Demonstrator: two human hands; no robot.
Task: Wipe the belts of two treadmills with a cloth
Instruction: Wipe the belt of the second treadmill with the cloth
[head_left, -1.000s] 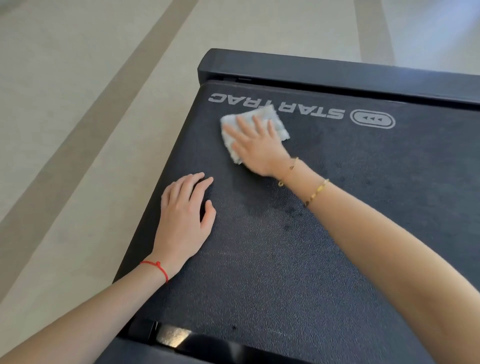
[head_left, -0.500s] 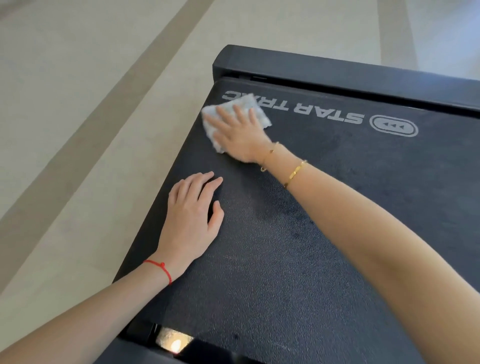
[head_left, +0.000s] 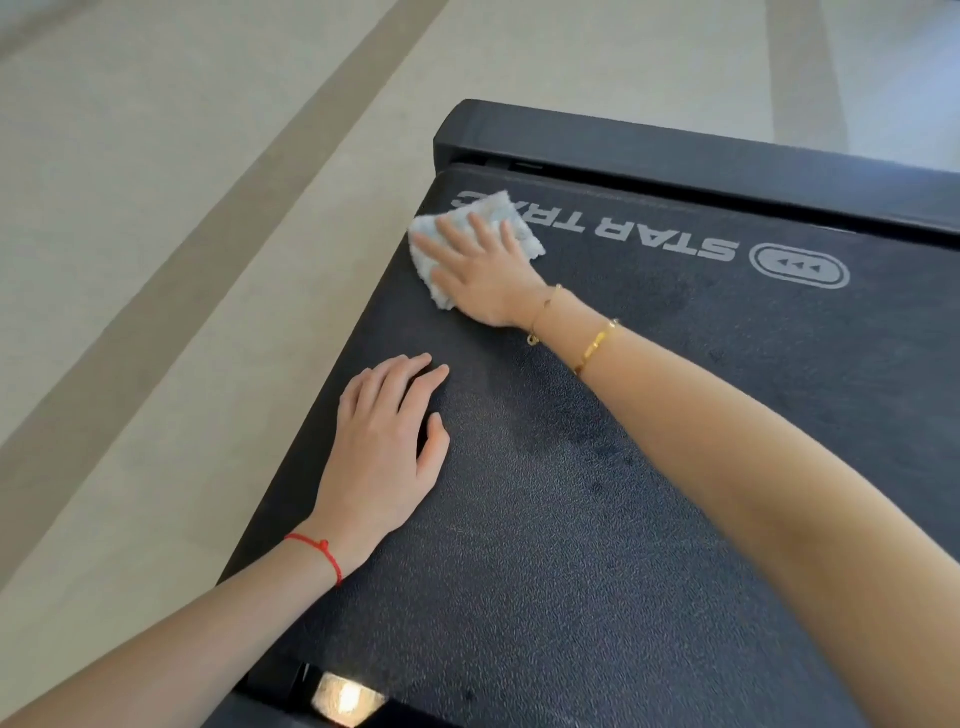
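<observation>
Here, your right hand (head_left: 485, 275) lies flat on the cloth (head_left: 470, 244), fingers spread and palm down, pressing it against the treadmill belt (head_left: 597, 519) rather than closing around it; the grip is an open, flattened press on the cloth. The cloth is a small, pale, fluffy square, bunched under your palm, and it sits at the far left corner of the belt, right by the belt's left edge. It covers the last letters of the grey logo lettering (head_left: 644, 234) printed across the far end of the belt, and an oval emblem (head_left: 800, 266) lies to the right of that lettering. Two thin gold bracelets (head_left: 597, 345) circle your right wrist. Your left hand (head_left: 387, 452) rests palm down on the belt nearer to you, close to the left edge, fingers together and pointing away, thumb out to the right; it holds nothing and its grip is open. A red string bracelet (head_left: 319, 551) is tied around your left wrist. The two hands are apart, the left one nearer and slightly left of the right. The belt is dark and pebbled, with some darker blotches between your forearms. Beyond it runs the black rear end cap (head_left: 675, 156) of the treadmill. A pale floor (head_left: 156, 208) with darker diagonal stripes stretches off to the left, and a bright glint shows on the glossy trim (head_left: 343, 699) at the near edge.
</observation>
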